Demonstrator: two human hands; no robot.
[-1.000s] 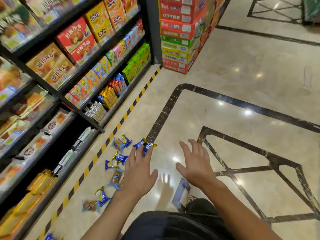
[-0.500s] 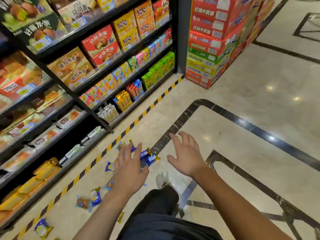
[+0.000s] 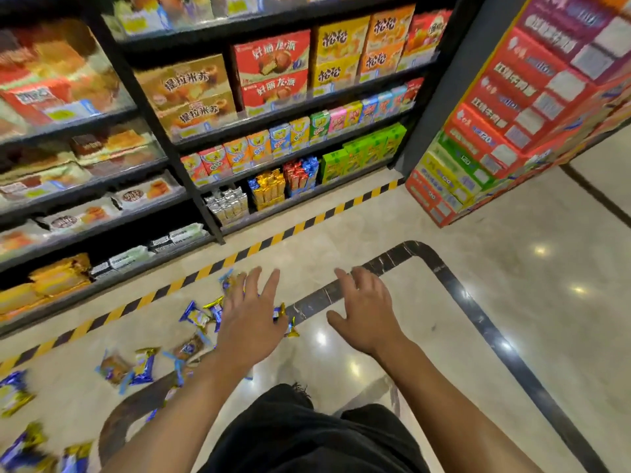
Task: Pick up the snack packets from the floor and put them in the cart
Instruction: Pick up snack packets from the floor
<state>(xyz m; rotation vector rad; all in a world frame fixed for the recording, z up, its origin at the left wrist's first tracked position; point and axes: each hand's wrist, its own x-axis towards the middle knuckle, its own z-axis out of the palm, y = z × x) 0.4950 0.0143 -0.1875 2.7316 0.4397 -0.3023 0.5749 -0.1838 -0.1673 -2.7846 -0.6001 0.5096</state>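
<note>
Snack packets (image 3: 143, 365) in blue and gold wrappers lie scattered on the pale marble floor (image 3: 512, 268), and we look down on them from the head camera. Most sit in a loose trail left of centre, close to the yellow-and-black striped line (image 3: 259, 245) that runs along the foot of the shelves (image 3: 191, 186). More packets, blurred, lie at the lower left edge.

Our left hand (image 3: 251, 322) reaches forward with fingers spread and straight, palm down, over a small cluster of packets; a few wrapper ends show around its edges. It holds nothing, and we cannot tell whether it touches any packet. Our right hand (image 3: 367, 314) is also released, fingers relaxed and slightly apart, above a dark inlaid band (image 3: 478, 312) in the floor, clear of the packets.

Both bare forearms stretch out from the bottom of the view, above dark clothing (image 3: 307, 435) at the bottom centre.

Behind the hands, the shelves carry boxed and bagged snacks in red, orange, yellow and green. To the right stands a tall stack of red, green and yellow cartons (image 3: 495, 138) on the floor.
</note>
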